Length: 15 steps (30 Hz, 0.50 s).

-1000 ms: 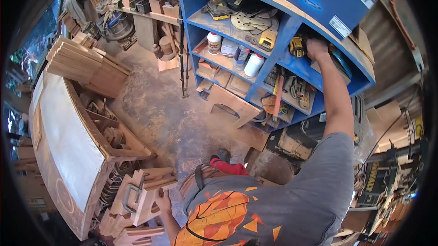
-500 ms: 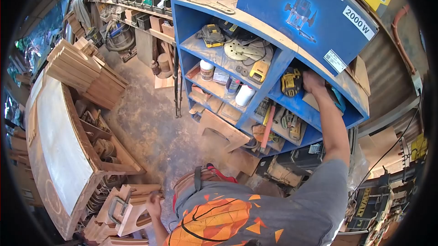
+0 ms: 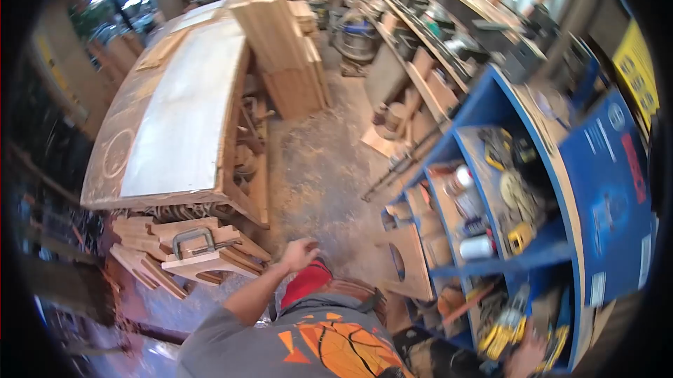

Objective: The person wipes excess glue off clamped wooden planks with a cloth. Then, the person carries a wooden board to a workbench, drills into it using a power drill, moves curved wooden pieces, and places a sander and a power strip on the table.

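workshop clutter is spread widely, with a sheet-topped worktop (image 3: pixel 105 175) at the left and, below it, a clamp (image 3: pixel 193 239) set on wooden pieces (image 3: pixel 196 264). right of these, the left hand (image 3: pixel 301 255) is held above the floor (image 3: pixel 319 161), its fingers loosely bent, with nothing seen in them. room for moving is offered by that floor, between worktop and blue shelf unit (image 3: pixel 515 263). at the shelf unit's lower right, a yellow drill (image 3: pixel 502 334) is gripped by the right hand (image 3: pixel 527 357), the fingers seemingly clamped around its handle, though blurred. it would be best handled with a steady wrist, its nose kept off the shelf edges. narrower margins are left at the far right, by the outer upright, above which a blue box (image 3: pixel 610 196) is stood.
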### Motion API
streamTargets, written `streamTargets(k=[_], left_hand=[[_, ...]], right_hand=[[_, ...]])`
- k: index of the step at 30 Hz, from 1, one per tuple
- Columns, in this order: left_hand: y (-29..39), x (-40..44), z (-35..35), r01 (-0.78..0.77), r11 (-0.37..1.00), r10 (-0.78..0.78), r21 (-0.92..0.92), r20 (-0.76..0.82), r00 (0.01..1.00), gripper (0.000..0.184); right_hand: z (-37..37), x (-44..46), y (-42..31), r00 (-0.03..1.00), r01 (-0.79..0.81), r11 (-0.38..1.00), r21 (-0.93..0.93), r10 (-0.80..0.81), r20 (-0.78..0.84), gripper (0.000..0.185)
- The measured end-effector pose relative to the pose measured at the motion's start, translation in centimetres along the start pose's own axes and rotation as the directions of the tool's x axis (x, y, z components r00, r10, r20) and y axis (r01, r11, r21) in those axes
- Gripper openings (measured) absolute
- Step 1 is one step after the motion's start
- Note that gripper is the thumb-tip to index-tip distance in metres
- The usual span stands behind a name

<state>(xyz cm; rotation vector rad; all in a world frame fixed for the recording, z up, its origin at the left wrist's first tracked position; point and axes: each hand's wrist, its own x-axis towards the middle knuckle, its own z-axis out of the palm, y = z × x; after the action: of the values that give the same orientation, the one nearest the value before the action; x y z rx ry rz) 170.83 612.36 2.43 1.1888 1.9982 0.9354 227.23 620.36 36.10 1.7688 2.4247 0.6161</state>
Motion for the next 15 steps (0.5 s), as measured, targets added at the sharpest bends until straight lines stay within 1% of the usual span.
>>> streamTargets(k=[2,3,5,6,8,9,10,12,13,15], left_hand=[[-0.1,2.0,-0.3,0.000,1.000,0.000,-0.015,0.029,1.000,0.039],[-0.6,3.0,-0.3,0.005,1.000,-0.005,-0.017,-0.001,1.000,0.039],[-1.9,5.3,-0.2,-0.040,0.995,0.043,-0.089,0.041,0.998,0.039],[-2.1,6.2,-0.6,-0.040,0.994,0.044,-0.099,0.038,0.998,0.039],[-2.6,8.5,-2.1,-0.033,0.997,0.040,-0.067,0.094,0.995,0.040],[-3.0,9.6,-2.9,-0.057,0.997,0.062,-0.053,0.087,0.994,0.041],[-3.4,10.7,-4.0,-0.086,0.995,0.092,-0.054,0.138,0.986,0.041],[-3.3,12.5,-5.8,-0.014,0.992,0.027,-0.124,0.110,0.994,0.039],[-2.8,13.9,-7.3,-0.050,0.991,0.072,-0.122,0.182,0.981,0.039],[-1.5,16.0,-10.0,0.027,0.974,0.003,-0.225,0.130,0.992,0.036]], right_hand=[[-1.9,0.2,-2.8,0.986,0.100,0.992,0.080,-0.089,-0.140,0.065],[-2.7,0.8,-4.5,0.983,0.102,0.986,0.129,-0.080,-0.166,0.062],[-3.7,2.2,-7.8,0.986,0.077,0.970,0.229,-0.040,-0.162,0.058],[-3.9,3.2,-9.5,0.989,0.061,0.957,0.283,-0.021,-0.144,0.056],[-4.1,4.7,-12.6,0.995,0.022,0.921,0.390,0.018,-0.098,0.052],[-4.5,5.3,-14.4,0.997,-0.023,0.886,0.462,0.057,-0.060,0.050],[-4.6,5.8,-16.2,0.995,-0.082,0.847,0.526,0.102,-0.010,0.047],[-4.7,6.4,-19.5,0.975,-0.218,0.721,0.658,0.197,0.107,0.043],[-4.5,6.8,-21.2,0.960,-0.271,0.637,0.722,0.233,0.155,0.041],[-3.4,8.6,-24.7,0.937,-0.331,0.446,0.831,0.255,0.237,0.037]])
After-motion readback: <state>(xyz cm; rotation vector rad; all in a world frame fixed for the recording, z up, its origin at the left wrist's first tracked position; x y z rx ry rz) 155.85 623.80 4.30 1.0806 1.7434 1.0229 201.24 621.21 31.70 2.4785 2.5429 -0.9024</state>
